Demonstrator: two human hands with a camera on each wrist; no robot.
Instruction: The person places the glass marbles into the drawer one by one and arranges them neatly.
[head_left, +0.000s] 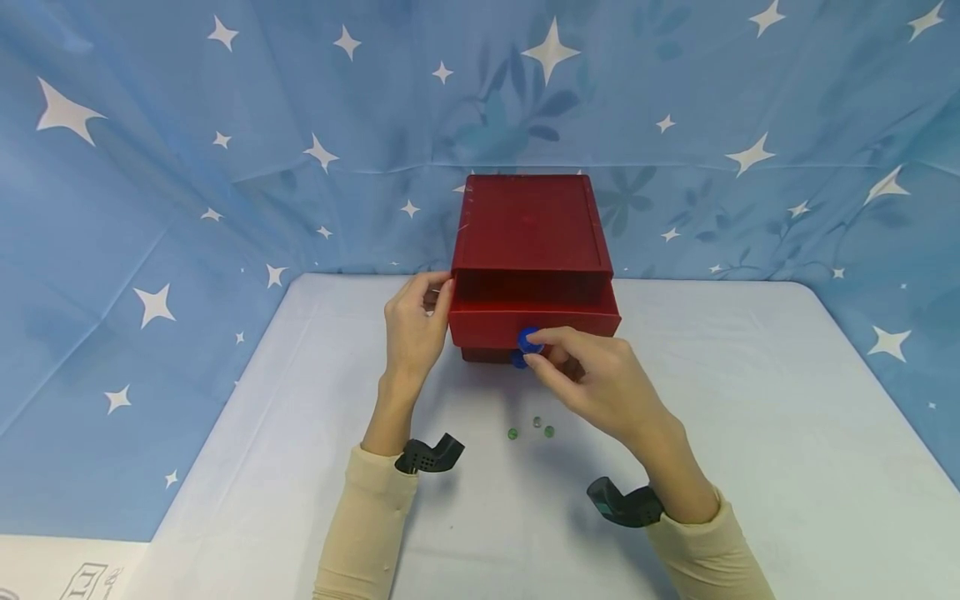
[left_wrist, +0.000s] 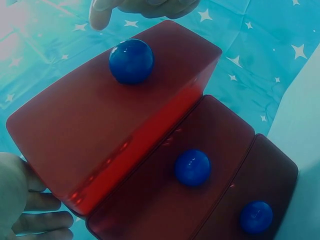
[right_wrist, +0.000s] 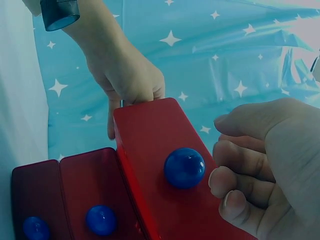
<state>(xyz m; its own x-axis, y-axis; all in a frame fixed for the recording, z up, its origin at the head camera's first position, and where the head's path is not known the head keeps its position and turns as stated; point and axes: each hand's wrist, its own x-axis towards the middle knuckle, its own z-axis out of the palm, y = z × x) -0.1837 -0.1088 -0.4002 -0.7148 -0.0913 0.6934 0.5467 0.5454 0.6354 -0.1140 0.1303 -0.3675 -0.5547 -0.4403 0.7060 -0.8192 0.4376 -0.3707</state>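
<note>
A red drawer cabinet (head_left: 528, 221) stands at the back of the table, its top drawer (head_left: 487, 327) pulled out. Each drawer front has a round blue knob (left_wrist: 131, 61). My right hand (head_left: 592, 375) hovers in front of the top knob (right_wrist: 184, 168); the right wrist view shows a gap between its loosely bent fingertips and the knob. At the cabinet's left side, my left hand (head_left: 416, 325) rests against the drawer's edge, with fingers (left_wrist: 42, 222) extended along the side. The inside of the open drawer is dark in the head view.
Small green marbles (head_left: 513, 433) and a clear one (head_left: 537, 422) lie on the white table (head_left: 300, 500) in front of the cabinet. A blue star-patterned curtain (head_left: 375, 125) hangs close behind. Two lower drawers (left_wrist: 200, 167) are closed beneath the top one.
</note>
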